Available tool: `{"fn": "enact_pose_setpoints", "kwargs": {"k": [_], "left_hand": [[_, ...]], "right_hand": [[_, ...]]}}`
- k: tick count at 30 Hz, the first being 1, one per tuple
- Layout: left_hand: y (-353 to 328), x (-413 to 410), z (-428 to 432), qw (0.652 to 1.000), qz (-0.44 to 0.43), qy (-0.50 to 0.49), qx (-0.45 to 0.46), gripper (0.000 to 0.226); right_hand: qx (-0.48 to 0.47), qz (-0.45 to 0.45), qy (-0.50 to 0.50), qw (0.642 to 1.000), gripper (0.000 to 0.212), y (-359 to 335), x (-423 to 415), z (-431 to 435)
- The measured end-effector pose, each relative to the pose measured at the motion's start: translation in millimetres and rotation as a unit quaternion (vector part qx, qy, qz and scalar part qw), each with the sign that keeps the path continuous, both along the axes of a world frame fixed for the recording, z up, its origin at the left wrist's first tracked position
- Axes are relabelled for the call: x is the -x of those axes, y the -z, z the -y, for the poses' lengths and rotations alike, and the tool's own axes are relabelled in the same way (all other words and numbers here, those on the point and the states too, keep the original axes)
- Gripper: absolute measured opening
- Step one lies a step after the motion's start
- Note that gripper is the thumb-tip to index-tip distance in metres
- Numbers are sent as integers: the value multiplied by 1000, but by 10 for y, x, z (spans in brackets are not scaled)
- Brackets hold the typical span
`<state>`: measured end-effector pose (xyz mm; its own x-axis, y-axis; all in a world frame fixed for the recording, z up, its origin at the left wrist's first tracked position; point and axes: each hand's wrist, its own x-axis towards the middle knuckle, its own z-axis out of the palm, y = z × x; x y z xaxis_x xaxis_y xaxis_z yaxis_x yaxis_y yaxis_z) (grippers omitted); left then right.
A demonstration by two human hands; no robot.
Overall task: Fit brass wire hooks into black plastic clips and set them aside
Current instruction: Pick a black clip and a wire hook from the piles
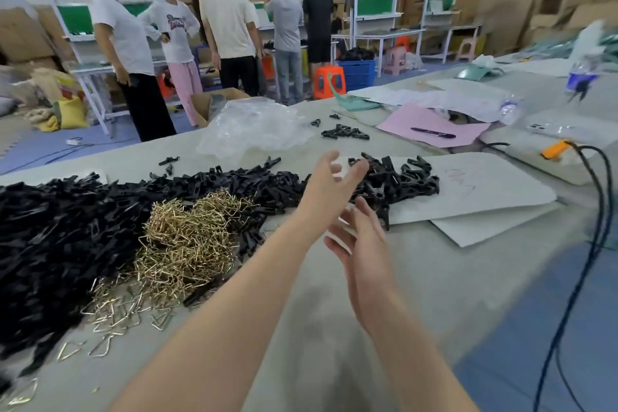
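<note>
A big heap of black plastic clips (60, 227) covers the left of the table. A mound of brass wire hooks (187, 241) lies against its near side, with loose hooks scattered toward me. A smaller pile of black clips (394, 177) sits beyond my hands on a white sheet. My left hand (331, 184) is stretched out above that pile, fingers loosely spread and holding nothing. My right hand (364, 244) hovers just below it, palm turned left, fingers straight and empty.
Clear plastic bags (254, 130) lie at the back of the table, with a pink sheet and a pen (433, 132) to the right. A black cable (588, 244) runs down the right side. Several people stand beyond the table among shelves and cardboard.
</note>
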<state>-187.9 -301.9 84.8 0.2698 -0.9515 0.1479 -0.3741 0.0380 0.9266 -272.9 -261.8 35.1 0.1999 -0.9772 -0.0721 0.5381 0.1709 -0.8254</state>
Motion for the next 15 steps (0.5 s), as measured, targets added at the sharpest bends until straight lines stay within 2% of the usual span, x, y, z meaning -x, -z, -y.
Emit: {"fn": "enact_pose_setpoints", "kwargs": {"k": [5,9,11,12,13,15], "left_hand": [[327,-554,-776,997,45,-51,32,47],[577,-1172,-1720,976,158,-145,25,41],[695,-1437,-2202,946,239,-218,22,41],[747,-1563,-2421,920,290,-262,11,37],[801,-1679,-2629,887,345,-308,-6,32],[893,-1874,-2968,820,423,-380,-66,38]], "right_hand": [[41,-36,-68,996,38,-13,-432,-332],[89,-90,-120,985,38,86,-933,-797],[134,-127,-150,971,41,148,-1178,-1063],[155,-145,-164,963,42,175,-1297,-1183],[170,-160,-176,956,42,202,-1420,-1293],[185,-178,-196,946,41,254,-1644,-1471]]}}
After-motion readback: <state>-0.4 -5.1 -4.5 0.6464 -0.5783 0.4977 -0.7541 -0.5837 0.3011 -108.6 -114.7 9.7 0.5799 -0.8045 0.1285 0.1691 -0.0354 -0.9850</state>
